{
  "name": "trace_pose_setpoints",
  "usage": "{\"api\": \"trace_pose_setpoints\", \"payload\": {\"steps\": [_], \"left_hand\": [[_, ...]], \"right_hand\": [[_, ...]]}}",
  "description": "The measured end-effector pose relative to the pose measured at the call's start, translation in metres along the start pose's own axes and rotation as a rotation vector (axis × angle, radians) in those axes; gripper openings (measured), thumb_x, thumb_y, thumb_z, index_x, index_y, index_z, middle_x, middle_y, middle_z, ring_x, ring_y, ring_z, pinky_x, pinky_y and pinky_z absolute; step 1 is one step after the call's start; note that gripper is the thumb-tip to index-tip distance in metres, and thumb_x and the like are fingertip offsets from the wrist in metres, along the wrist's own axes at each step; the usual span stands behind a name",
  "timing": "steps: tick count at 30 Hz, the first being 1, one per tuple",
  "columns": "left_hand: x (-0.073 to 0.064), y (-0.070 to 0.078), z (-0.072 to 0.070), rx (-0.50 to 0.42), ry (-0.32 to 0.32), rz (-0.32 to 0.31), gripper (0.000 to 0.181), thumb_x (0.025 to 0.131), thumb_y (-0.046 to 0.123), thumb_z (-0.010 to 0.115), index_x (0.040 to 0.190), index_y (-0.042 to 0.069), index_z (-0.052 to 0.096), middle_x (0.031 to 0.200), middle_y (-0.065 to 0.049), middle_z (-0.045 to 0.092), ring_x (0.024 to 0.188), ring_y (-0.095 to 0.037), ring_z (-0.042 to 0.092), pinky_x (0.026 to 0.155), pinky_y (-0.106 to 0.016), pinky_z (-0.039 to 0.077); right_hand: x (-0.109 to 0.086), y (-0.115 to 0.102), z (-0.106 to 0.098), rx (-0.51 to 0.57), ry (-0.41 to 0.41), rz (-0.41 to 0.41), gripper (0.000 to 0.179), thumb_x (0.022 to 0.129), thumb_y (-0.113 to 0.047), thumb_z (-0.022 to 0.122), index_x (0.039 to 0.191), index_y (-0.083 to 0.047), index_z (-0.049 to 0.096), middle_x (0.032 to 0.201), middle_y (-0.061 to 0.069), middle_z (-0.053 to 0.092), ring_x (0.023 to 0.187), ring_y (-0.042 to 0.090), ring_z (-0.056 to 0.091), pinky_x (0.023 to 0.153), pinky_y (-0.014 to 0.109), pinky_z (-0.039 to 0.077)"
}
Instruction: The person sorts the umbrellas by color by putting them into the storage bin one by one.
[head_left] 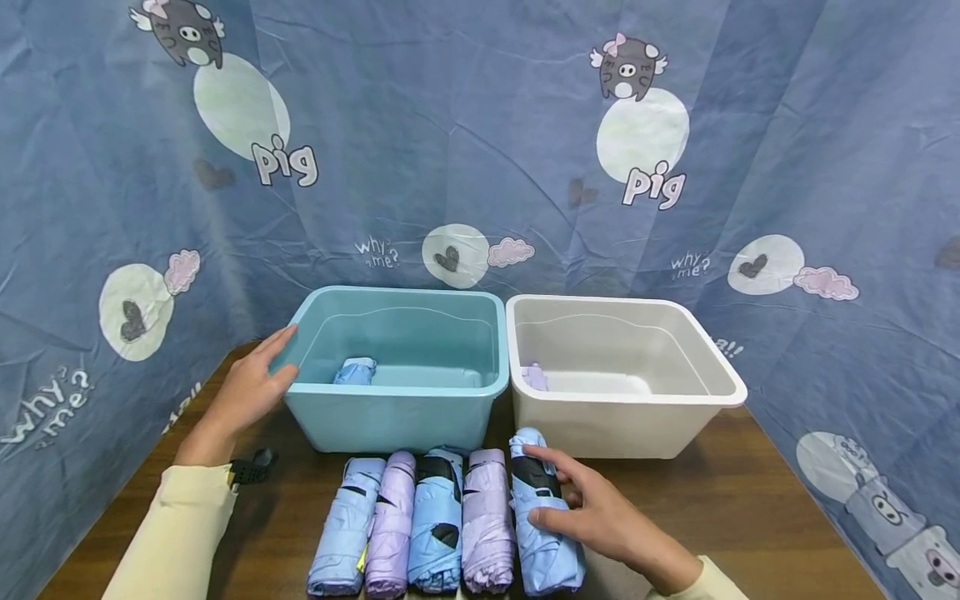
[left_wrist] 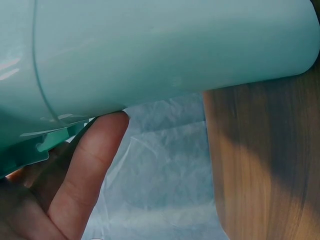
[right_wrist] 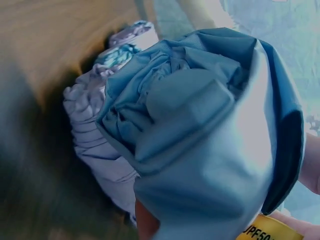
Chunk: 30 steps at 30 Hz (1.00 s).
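My right hand (head_left: 600,508) holds a blue folded umbrella (head_left: 543,533), the rightmost in a row, with thumb and fingers on either side of it. In the right wrist view the bunched end of this blue umbrella (right_wrist: 195,110) faces the camera, and a yellow label shows below. To its left lie a lilac umbrella (head_left: 487,521), a blue one (head_left: 437,542), a purple one (head_left: 390,533) and another blue one (head_left: 345,533). My left hand (head_left: 251,387) rests at the left rim of the teal bin (head_left: 397,421), fingers extended; a fingertip meets its wall in the left wrist view.
A blue umbrella (head_left: 355,372) lies inside the teal bin. Right beside that bin stands a white bin (head_left: 600,429) with a lilac umbrella (head_left: 535,377) in it. Both stand on the wooden table (head_left: 735,500), before a blue patterned cloth (head_left: 480,150).
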<state>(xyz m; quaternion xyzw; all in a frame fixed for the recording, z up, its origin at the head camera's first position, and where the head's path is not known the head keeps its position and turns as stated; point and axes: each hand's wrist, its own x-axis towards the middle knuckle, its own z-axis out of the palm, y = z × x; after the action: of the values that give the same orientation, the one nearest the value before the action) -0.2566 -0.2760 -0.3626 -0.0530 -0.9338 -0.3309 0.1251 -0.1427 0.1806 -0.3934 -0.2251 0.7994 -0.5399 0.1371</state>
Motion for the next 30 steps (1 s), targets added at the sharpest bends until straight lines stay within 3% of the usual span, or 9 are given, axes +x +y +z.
{"api": "trace_pose_setpoints", "payload": {"steps": [7,20,25,30], "left_hand": [[0.0,0.002,0.002,-0.014,-0.008,0.001,0.064,0.095,0.016,0.042,0.154,0.007,0.019,0.156,-0.023,0.02,0.132,-0.056,0.028,0.094,-0.073,0.03],[-0.001,0.0,-0.003,-0.008,-0.013,-0.015,0.065,0.095,0.017,0.04,0.155,0.01,0.018,0.158,-0.021,0.018,0.134,-0.054,0.027,0.095,-0.072,0.03],[-0.001,0.001,-0.004,0.009,-0.018,0.011,0.065,0.094,0.016,0.041,0.155,0.008,0.019,0.157,-0.022,0.02,0.127,-0.051,0.037,0.091,-0.067,0.037],[-0.002,0.001,-0.004,0.007,-0.034,-0.001,0.067,0.093,0.015,0.042,0.155,0.008,0.018,0.156,-0.023,0.02,0.115,-0.046,0.045,0.078,-0.054,0.048]], "right_hand": [[-0.004,-0.008,-0.003,-0.009,0.016,0.018,0.067,0.086,-0.017,0.071,0.147,-0.02,0.041,0.108,0.015,0.058,0.078,0.019,0.064,0.067,0.03,0.053],[-0.003,-0.02,-0.002,0.073,0.003,0.033,0.066,0.088,-0.019,0.069,0.147,-0.022,0.04,0.117,0.02,0.056,0.091,0.024,0.066,0.072,0.033,0.055],[-0.006,-0.028,-0.004,0.053,0.003,-0.01,0.066,0.089,-0.018,0.069,0.148,-0.02,0.039,0.115,0.019,0.057,0.091,0.023,0.066,0.072,0.034,0.055],[-0.008,-0.035,-0.008,0.007,0.014,-0.04,0.066,0.089,-0.02,0.069,0.148,-0.021,0.039,0.112,0.017,0.057,0.088,0.021,0.066,0.073,0.032,0.054]]}}
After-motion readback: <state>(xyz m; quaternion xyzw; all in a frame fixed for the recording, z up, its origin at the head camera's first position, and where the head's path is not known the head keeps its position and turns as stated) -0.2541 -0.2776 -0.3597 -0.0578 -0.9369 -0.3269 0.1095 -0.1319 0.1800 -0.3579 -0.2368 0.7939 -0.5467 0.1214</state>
